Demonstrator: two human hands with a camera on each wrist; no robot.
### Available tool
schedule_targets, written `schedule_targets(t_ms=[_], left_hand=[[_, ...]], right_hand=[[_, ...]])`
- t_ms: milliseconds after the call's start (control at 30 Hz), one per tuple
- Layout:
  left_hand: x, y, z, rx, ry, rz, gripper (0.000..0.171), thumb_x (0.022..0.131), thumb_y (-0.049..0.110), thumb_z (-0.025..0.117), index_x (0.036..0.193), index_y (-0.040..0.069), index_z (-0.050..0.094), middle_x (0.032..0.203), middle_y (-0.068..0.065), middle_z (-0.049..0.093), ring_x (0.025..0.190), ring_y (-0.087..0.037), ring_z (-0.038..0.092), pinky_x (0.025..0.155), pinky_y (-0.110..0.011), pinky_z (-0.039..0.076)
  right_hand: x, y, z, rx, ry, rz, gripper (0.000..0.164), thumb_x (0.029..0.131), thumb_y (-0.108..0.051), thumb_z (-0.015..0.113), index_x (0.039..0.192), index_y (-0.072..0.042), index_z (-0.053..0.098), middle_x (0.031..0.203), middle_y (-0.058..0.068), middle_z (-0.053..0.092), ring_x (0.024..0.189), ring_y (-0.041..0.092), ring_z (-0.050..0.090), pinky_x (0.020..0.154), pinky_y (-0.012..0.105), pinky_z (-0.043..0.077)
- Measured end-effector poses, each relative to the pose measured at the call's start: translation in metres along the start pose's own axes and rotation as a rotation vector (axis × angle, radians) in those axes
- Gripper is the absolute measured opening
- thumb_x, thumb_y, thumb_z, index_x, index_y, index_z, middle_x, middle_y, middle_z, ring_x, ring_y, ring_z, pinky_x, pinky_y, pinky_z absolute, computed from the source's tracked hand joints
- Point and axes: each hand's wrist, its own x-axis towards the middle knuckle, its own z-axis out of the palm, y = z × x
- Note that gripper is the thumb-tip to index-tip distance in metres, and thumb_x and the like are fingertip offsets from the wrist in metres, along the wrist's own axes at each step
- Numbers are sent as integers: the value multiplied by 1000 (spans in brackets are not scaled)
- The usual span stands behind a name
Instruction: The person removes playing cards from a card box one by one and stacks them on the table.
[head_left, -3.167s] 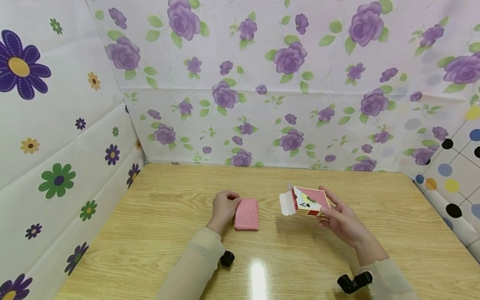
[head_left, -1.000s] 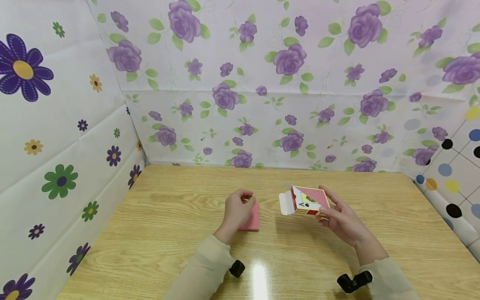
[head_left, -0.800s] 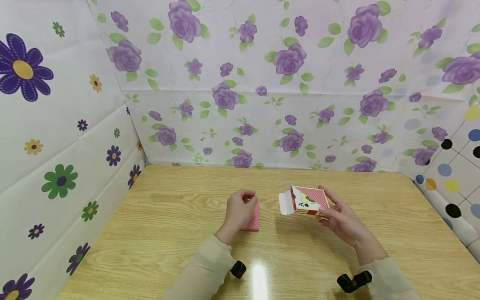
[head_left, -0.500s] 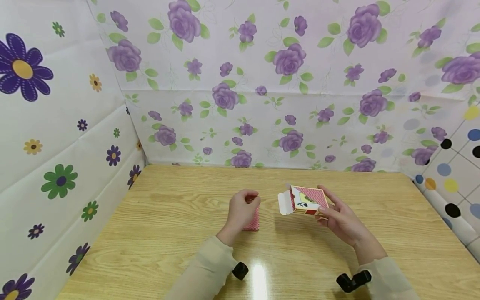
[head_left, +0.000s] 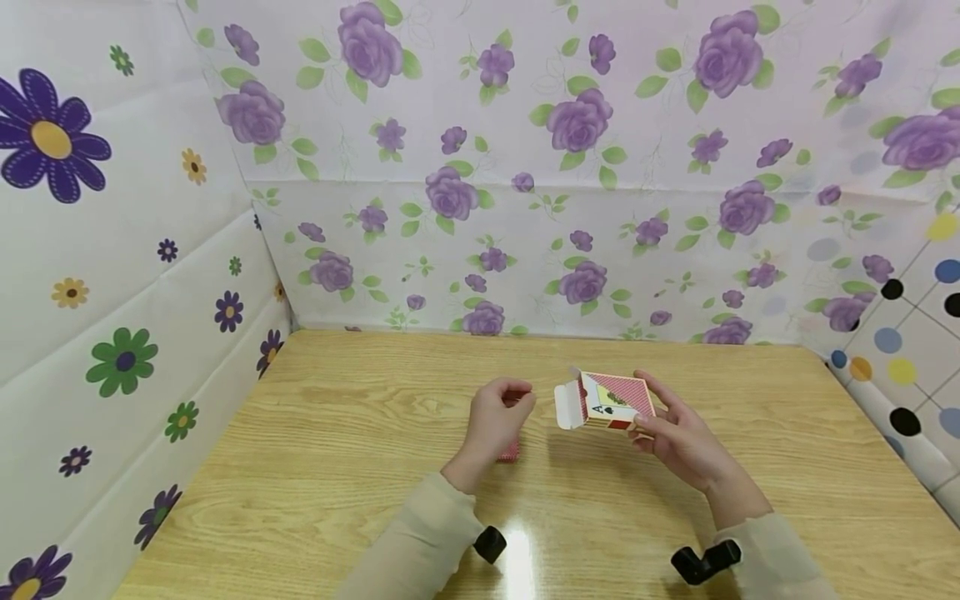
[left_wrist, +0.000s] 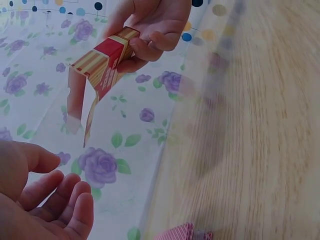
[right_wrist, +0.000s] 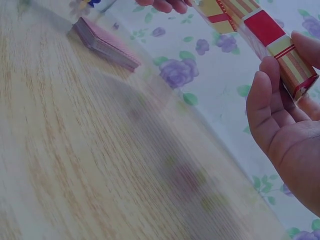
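My right hand (head_left: 686,446) holds a playing card box (head_left: 618,398) up off the table, thumb along the near side and fingers around the far side. The box has a red patterned back, an ace of spades picture, and a white flap (head_left: 568,406) hanging loose at its left end. My left hand (head_left: 491,429) hovers just left of that flap. In the left wrist view its thumb and bent fingers (left_wrist: 60,197) are apart, with nothing between them. Beneath it a squared deck of playing cards (right_wrist: 107,44), red backs up, lies on the table, mostly hidden in the head view.
The wooden table (head_left: 360,400) runs back to a curtain (head_left: 510,250) with purple roses. A daisy-print sheet (head_left: 150,317) hangs on the left and a dotted one (head_left: 907,367) on the right. Both wrists carry black camera mounts (head_left: 705,562).
My left hand has left the deck's left edge and moved right across it, toward the box's flap. The deck stays where it was. My right hand and the box have hardly moved.
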Motion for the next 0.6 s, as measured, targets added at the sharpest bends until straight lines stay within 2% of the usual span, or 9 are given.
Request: schedule_targets(t_ms=[267, 467, 600], left_hand=[[-2, 7, 5, -56, -24, -22, 17, 89, 14, 62, 101, 3, 67, 97, -10, 67, 81, -13, 59, 70, -22, 52], [-3, 13, 11, -171, -68, -60, 23, 90, 13, 63, 106, -2, 66, 100, -14, 66, 75, -11, 59, 66, -24, 53], [-4, 18, 15, -225, -84, -83, 23, 89, 13, 64, 107, -2, 66, 100, -14, 65, 77, -11, 59, 69, -27, 55]], right_hand=[[1, 2, 1, 0, 8, 0, 72, 98, 2, 40, 153, -21, -1, 109, 1, 65, 87, 13, 64, 76, 27, 55], [1, 2, 1, -14, 25, 11, 71, 98, 1, 42, 152, -23, 3, 111, 1, 62, 88, 13, 62, 76, 26, 55], [2, 2, 2, -5, 20, 7, 69, 98, 1, 42, 152, -26, 8, 112, 1, 62, 88, 13, 63, 76, 27, 55]])
